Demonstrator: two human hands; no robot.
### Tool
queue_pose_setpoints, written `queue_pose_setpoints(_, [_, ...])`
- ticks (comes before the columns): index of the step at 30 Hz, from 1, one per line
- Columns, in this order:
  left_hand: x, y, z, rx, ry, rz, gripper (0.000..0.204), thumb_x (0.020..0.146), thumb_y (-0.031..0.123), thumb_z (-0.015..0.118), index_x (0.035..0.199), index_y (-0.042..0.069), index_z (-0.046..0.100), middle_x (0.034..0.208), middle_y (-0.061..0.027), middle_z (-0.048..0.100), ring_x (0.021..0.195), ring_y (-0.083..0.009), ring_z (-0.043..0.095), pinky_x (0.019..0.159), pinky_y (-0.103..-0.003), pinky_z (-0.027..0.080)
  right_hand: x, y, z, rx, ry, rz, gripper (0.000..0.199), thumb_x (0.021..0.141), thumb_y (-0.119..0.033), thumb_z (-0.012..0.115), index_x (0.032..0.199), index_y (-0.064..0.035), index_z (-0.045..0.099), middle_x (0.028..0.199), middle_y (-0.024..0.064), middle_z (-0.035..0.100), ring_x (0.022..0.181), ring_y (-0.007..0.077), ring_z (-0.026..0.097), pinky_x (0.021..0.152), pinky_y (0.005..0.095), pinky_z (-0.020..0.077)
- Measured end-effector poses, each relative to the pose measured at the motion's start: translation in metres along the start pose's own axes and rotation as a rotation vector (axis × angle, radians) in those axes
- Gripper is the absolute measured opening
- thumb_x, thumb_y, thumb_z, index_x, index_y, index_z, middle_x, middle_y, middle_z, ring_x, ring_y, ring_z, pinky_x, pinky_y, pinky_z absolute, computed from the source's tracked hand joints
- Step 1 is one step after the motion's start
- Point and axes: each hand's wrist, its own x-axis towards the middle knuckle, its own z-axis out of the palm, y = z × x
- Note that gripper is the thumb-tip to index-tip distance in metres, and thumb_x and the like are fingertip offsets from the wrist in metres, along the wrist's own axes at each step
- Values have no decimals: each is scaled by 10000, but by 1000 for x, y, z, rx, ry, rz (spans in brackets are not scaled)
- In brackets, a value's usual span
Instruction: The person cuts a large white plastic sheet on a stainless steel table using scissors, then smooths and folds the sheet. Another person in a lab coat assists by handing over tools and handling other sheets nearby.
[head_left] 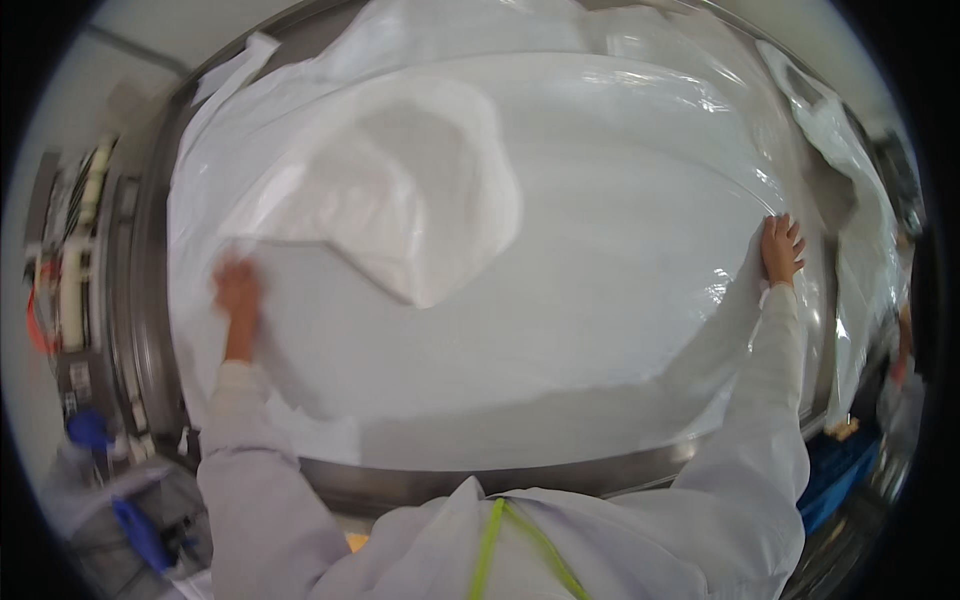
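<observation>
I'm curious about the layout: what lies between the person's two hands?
In the head view, white sheeting spans the stretch from left hand to right hand, with a loose fold nearer the left.

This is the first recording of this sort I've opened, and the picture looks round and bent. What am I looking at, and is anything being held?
There is no robot here: a person in white sleeves works bare-handed. A wide fisheye camera on their head looks down, which bends straight edges. A large, glossy white sheet covers most of a metal table, with a raised, loose fold left of the middle. The right hand rests, fingers spread, near the sheet's right side, gripping nothing visible. The left hand is over the left side, too blurred to tell whether it grips the sheet.
</observation>
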Motion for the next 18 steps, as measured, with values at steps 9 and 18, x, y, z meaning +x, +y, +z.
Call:
queue_pose_setpoints(9, [4, 133, -37, -138, 93, 351, 569, 876, 440, 455, 1357, 145, 376, 1430, -101, 334, 1329, -282, 266, 1058, -525, 191, 8, -153, 19, 331, 95, -842, 451, 976, -282, 323, 1384, -89, 336, 1449, 85, 307, 1339, 240, 265, 1099, 356, 212])
queue_pose_setpoints(18, [26, -129, -14, -109, 29, -106, 616, 883, 592, 341, 1406, 269, 305, 1495, -74, 210, 1384, -261, 155, 1056, -585, 154, -37, 198, 61, 172, -179, -22, 633, 932, -548, 218, 1440, -170, 227, 1494, 104, 196, 1379, 318, 133, 1112, 429, 135])
